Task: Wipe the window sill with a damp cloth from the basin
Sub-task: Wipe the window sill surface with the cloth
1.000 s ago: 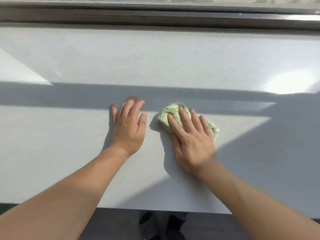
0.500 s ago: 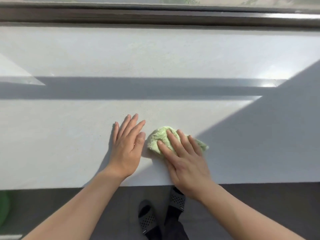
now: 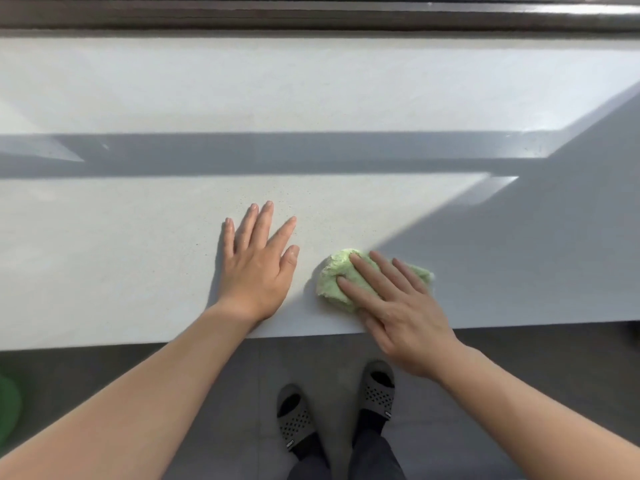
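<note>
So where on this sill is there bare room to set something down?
The window sill is bare left of the left hand, right of the cloth under the right hand, and along the back by the window frame. Only the near-edge middle is crowded.

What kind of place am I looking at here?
Probably a room in a home, at a wide window sill. A dark window frame runs along the far edge, sunlight falls across the sill, and slippers stand on a tiled floor.

green object [image 3: 8, 410] cut by left edge
</note>
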{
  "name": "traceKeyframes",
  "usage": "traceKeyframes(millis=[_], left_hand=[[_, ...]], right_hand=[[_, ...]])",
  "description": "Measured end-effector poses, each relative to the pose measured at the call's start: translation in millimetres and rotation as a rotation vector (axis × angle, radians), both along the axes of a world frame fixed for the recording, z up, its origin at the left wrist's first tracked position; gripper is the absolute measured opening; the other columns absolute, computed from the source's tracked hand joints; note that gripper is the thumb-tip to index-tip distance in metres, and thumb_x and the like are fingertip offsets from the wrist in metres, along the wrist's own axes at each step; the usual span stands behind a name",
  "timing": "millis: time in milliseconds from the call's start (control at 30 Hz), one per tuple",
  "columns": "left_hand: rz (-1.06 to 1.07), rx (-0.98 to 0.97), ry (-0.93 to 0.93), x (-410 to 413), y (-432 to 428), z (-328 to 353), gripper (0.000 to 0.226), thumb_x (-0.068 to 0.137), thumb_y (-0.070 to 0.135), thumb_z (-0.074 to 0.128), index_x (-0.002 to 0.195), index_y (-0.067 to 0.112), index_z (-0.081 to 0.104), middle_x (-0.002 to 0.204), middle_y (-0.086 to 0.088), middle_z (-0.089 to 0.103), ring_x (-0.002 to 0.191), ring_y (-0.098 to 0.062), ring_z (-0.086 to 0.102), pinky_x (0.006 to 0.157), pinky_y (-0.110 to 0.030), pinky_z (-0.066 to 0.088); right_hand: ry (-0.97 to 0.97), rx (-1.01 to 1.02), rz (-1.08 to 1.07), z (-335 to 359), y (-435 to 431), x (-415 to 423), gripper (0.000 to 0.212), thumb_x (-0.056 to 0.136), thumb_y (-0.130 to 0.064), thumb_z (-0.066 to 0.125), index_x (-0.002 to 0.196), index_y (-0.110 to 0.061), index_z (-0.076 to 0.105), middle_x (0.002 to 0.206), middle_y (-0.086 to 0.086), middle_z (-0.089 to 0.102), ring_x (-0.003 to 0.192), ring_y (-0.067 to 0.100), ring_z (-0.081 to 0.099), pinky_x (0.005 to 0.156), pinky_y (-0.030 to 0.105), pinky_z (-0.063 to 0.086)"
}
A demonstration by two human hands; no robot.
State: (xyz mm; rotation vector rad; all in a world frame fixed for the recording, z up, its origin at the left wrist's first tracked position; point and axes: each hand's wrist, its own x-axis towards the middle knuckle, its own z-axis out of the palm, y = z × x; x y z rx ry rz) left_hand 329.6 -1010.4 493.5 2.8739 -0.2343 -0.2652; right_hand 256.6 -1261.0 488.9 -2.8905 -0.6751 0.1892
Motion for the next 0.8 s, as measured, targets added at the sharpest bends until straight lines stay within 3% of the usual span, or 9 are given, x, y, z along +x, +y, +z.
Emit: traceKeyframes(millis=[133,200,367,433,567,633,700,800], left_hand=[[0.060,-0.043,-0.028,-0.8,-7.5,-3.0,0.054,0.099,0.045,0.022,0.151,0.033,0.030,0.166,0.000,0.005,0.152,-0.015,-0.009,0.120,-0.048,-0.014],[0.077,-0.114,-0.064,-1.3,-18.4,-3.9,0.055,0.097,0.042,0.025,0.147,0.025,0.039,0.165,-0.006,0.012,0.152,-0.019,-0.004,0.121,-0.047,-0.013],[0.042,-0.252,-0.059,12.3,-66.4,-5.3,0.058,0.094,0.041,0.028,0.149,0.025,0.037,0.166,-0.003,0.011,0.152,-0.015,-0.004,0.120,-0.040,-0.015],[0.052,-0.247,-0.043,23.9,-85.0,-5.6,0.059,0.094,0.042,0.027,0.151,0.028,0.031,0.166,-0.003,0.007,0.152,-0.015,-0.007,0.120,-0.041,-0.016],[0.115,-0.074,-0.022,36.7,-109.4,-6.1,0.061,0.097,0.044,0.021,0.156,0.030,0.015,0.167,-0.003,-0.002,0.151,-0.018,-0.015,0.120,-0.047,-0.014],[0.115,0.013,-0.045,35.9,-112.1,-1.5,0.063,0.097,0.047,0.018,0.157,0.029,0.011,0.167,-0.005,-0.004,0.151,-0.020,-0.016,0.120,-0.048,-0.013],[0.107,0.027,-0.044,35.5,-112.7,1.0,0.064,0.097,0.050,0.017,0.157,0.030,0.009,0.167,-0.005,-0.005,0.151,-0.019,-0.016,0.120,-0.049,-0.012],[0.108,0.073,-0.036,37.0,-113.1,1.8,0.065,0.096,0.052,0.018,0.157,0.031,0.006,0.166,-0.004,-0.007,0.151,-0.019,-0.017,0.120,-0.049,-0.011]], right_hand=[[0.033,0.075,-0.478,4.8,-30.5,32.5,0.054,0.100,-0.037,0.034,0.153,-0.042,0.025,0.165,-0.007,0.013,0.153,0.021,0.010,0.124,0.039,0.002],[-0.009,0.076,-0.546,0.6,-16.2,20.4,0.054,0.100,-0.035,0.035,0.153,-0.039,0.025,0.166,-0.004,0.013,0.153,0.024,0.010,0.124,0.043,0.005],[-0.031,0.039,-0.045,-6.9,-32.0,-24.1,0.053,0.101,-0.038,0.037,0.154,-0.039,0.026,0.166,-0.003,0.015,0.153,0.024,0.010,0.123,0.047,0.012],[-0.016,0.013,-0.005,-5.3,-63.0,-2.1,0.053,0.100,-0.037,0.038,0.153,-0.040,0.029,0.165,-0.004,0.019,0.152,0.023,0.015,0.123,0.045,0.012],[0.031,0.074,-0.505,5.7,-97.7,73.1,0.052,0.101,-0.034,0.037,0.152,-0.040,0.028,0.166,-0.006,0.014,0.153,0.023,0.011,0.123,0.043,0.006],[0.021,0.077,-0.605,10.4,-87.9,87.5,0.053,0.101,-0.034,0.036,0.153,-0.039,0.026,0.166,-0.003,0.012,0.153,0.025,0.008,0.123,0.045,0.004],[-0.014,0.046,-0.447,8.4,-72.9,72.3,0.053,0.101,-0.035,0.036,0.153,-0.038,0.025,0.166,-0.001,0.013,0.153,0.027,0.008,0.123,0.048,0.007],[-0.025,0.020,-0.020,6.1,-79.1,49.7,0.053,0.100,-0.039,0.038,0.153,-0.039,0.030,0.164,0.000,0.023,0.152,0.027,0.015,0.122,0.048,0.013]])
